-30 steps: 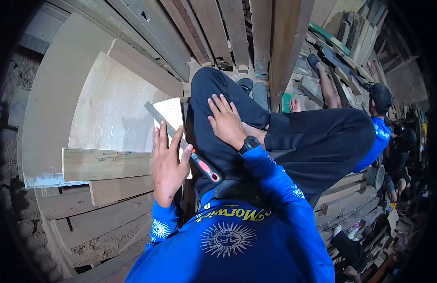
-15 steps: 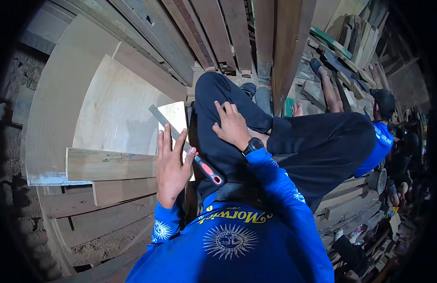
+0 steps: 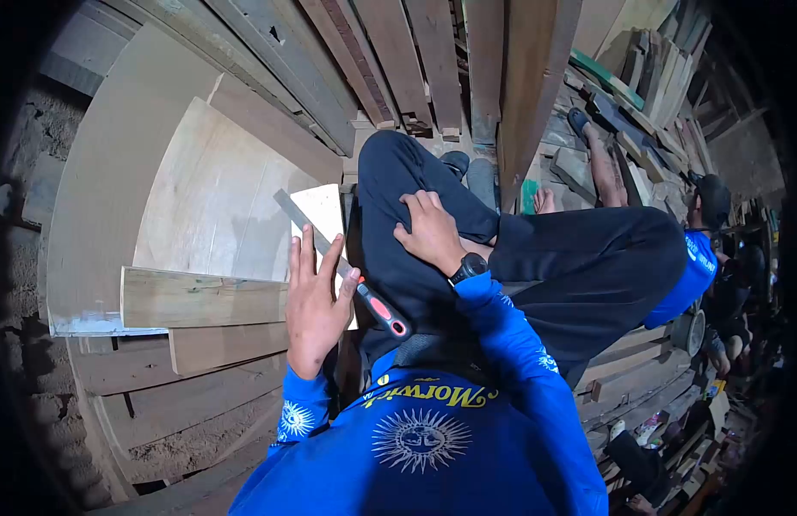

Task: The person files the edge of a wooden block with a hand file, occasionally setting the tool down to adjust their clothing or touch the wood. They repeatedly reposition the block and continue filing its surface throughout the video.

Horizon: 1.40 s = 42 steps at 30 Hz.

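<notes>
My left hand (image 3: 315, 314) lies flat with its fingers spread, resting over a metal file (image 3: 300, 213) and the edge of a wooden plank (image 3: 205, 298). The file's black and red handle (image 3: 384, 310) sticks out past the thumb, toward my lap. Under the file is a small pale wood piece (image 3: 321, 209). My right hand (image 3: 433, 234) rests on my dark-trousered leg, its fingers somewhat bent and apart, with nothing seen in it. A black watch (image 3: 470, 267) is on that wrist.
Long boards (image 3: 395, 60) stand in a row ahead. A broad curved panel (image 3: 106, 181) spreads at the left. At the right another person in a blue shirt (image 3: 686, 273) sits near scattered wood offcuts (image 3: 643, 159). More planks (image 3: 635, 365) lie at the lower right.
The fingers of my right hand have drawn in a little on my leg. My left hand and the file have barely moved. The other person's head has tilted slightly.
</notes>
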### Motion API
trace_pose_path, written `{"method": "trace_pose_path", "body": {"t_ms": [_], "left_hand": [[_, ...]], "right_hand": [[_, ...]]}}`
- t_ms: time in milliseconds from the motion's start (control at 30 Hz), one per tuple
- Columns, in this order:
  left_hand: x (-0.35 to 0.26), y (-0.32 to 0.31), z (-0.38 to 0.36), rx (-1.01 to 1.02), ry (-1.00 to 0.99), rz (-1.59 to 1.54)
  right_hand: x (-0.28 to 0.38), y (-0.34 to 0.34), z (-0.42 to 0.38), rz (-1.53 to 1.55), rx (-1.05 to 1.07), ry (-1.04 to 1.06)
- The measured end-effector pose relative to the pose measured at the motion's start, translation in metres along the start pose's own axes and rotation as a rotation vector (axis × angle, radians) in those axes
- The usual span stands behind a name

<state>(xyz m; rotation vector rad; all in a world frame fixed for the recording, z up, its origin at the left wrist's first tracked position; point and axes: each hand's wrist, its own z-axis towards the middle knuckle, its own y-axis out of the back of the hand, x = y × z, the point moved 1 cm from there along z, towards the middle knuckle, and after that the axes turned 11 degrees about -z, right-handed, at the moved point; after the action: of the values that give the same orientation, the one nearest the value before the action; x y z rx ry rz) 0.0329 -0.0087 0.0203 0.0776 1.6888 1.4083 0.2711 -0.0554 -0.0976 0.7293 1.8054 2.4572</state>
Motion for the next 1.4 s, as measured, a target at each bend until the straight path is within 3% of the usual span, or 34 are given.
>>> {"method": "trace_pose_path", "body": {"t_ms": [433,600,1033,1100,1400], "left_hand": [[0.002,-0.001,0.0,0.0,-0.001,0.009],[0.0,0.0,0.0,0.007,0.017,-0.02],[-0.002,0.0,-0.001,-0.007,0.011,-0.005],[-0.001,0.0,-0.001,-0.005,0.005,-0.003],[-0.001,0.001,-0.001,0.013,0.016,0.003]], "right_hand": [[-0.008,0.024,0.027,0.091,0.328,-0.159],[-0.019,0.006,0.017,0.075,0.206,-0.139],[-0.013,-0.001,0.002,-0.035,0.235,-0.128],[-0.011,-0.003,-0.001,-0.106,0.028,-0.007],[0.003,0.01,0.008,-0.05,0.09,-0.039]]}}
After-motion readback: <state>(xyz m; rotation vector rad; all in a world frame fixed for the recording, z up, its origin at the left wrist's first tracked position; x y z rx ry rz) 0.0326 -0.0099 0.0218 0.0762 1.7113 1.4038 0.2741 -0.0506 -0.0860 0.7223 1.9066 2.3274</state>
